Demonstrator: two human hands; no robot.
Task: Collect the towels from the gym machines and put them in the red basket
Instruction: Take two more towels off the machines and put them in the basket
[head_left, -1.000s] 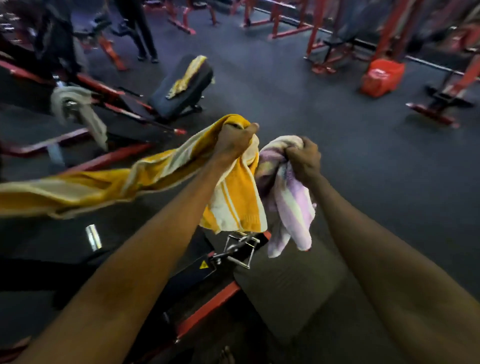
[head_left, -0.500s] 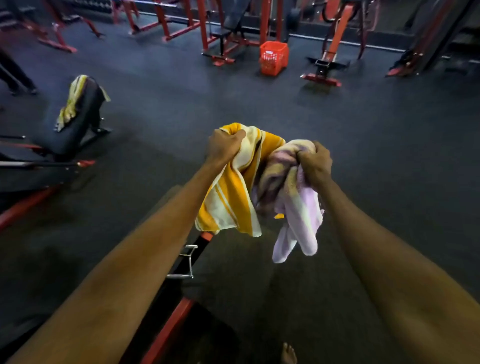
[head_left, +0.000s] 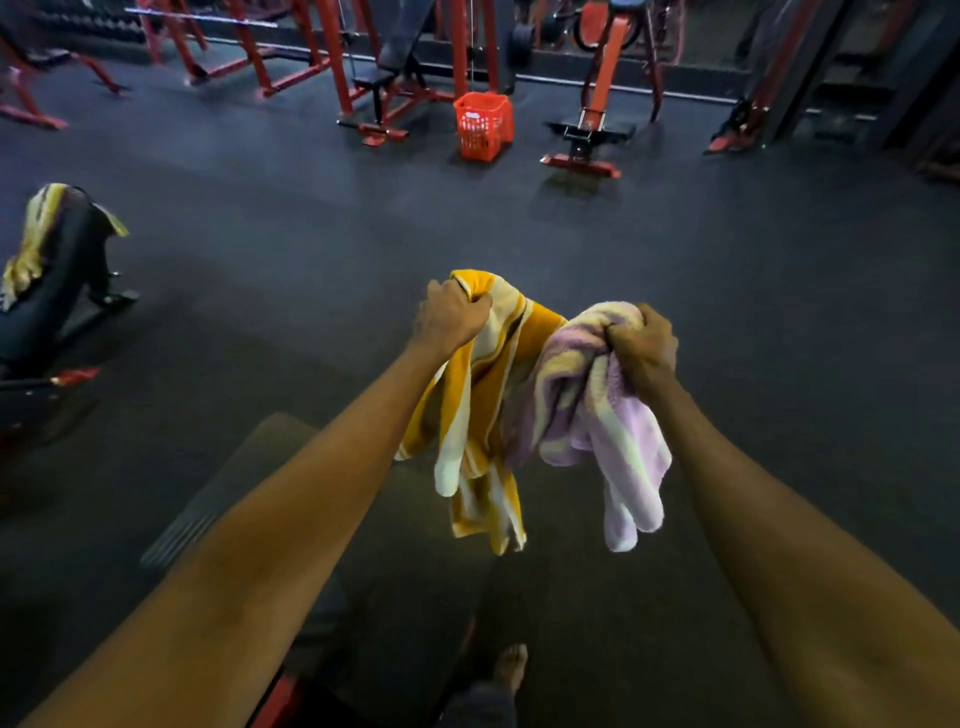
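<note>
A yellow-and-white striped towel (head_left: 483, 415) is held bunched in the closed grip of the left hand (head_left: 451, 315), while a lilac towel (head_left: 608, 431) is clutched in the fist of the right hand (head_left: 644, 349); both cloths are seen hanging side by side, touching, above the dark gym floor (head_left: 727, 249). The red basket (head_left: 484, 124) is pictured well ahead, standing on the floor among red machine frames (head_left: 337, 62). A third yellowish towel (head_left: 31, 239) is draped over a black padded seat (head_left: 57, 291) at far left. A bare foot (head_left: 511, 667) is visible below.
</note>
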